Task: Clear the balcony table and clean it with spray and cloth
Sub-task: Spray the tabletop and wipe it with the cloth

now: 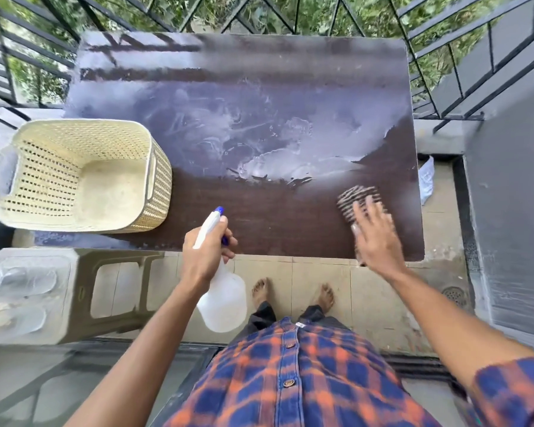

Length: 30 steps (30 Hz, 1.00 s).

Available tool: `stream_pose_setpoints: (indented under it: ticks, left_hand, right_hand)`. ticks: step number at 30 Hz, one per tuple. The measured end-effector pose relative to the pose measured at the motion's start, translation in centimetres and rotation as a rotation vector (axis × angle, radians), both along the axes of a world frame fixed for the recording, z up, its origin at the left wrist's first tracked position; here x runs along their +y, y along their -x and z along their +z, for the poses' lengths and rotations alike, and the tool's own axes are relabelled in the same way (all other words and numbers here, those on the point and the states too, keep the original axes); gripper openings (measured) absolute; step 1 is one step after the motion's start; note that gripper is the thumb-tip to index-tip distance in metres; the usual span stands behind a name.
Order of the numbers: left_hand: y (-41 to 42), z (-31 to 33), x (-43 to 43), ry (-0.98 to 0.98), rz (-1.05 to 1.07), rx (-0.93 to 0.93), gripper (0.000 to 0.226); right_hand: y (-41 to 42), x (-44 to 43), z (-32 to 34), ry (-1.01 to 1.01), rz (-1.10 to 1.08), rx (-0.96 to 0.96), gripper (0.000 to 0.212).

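The dark brown balcony table [275, 220] has a wet, hazy smear over its middle and far part. My left hand [205, 251] grips a clear white spray bottle [224, 300] with a blue nozzle, held at the table's near edge. My right hand [375, 238] lies flat on a striped cloth [356, 197] at the table's near right; both are motion-blurred. A cream perforated plastic basket [84, 174] stands on the table's left edge, and nothing shows inside it.
A grey-green plastic stool [74, 291] stands at the lower left with clear bottles lying on it. Black metal railing [444, 57] encloses the balcony. A white bag [426, 180] lies on the floor at the right. My bare feet [293, 294] stand on the tiles.
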State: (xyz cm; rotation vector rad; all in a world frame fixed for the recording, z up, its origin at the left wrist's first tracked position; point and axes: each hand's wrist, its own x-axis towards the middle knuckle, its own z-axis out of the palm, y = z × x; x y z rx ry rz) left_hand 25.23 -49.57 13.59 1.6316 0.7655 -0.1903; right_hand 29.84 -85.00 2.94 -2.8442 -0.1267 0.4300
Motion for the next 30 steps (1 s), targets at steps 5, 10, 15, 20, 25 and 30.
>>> stream_pose_setpoints:
  ticks: [5,10,15,20,25,30]
  left_hand:
    - [0.2,0.5,0.5,-0.052,0.072,0.001,0.045]
    - [-0.1,0.6,1.2,-0.091,0.125,0.025,0.040]
    - [0.4,0.0,2.0,-0.082,0.139,-0.006,0.033]
    - [1.4,-0.6,2.0,-0.057,0.154,-0.028,0.023]
    - [2.2,-1.0,1.7,-0.009,0.189,-0.022,0.015]
    - [2.3,-0.9,2.1,0.008,0.176,-0.001,0.027]
  right_hand:
    - [-5.5,7.2,0.9,0.044,-0.081,-0.022,0.057]
    - [-0.6,17.2,0.4,-0.014,0.452,0.010,0.057]
    - [2.1,11.5,-0.2,-0.042,0.557,-0.020,0.053]
    - [-4.7,8.2,0.7,0.052,0.178,-0.014,0.053]
    - [-4.6,17.1,0.8,-0.024,0.322,0.011,0.054]
    - [1.8,17.5,0.0,-0.095,0.709,-0.005,0.049]
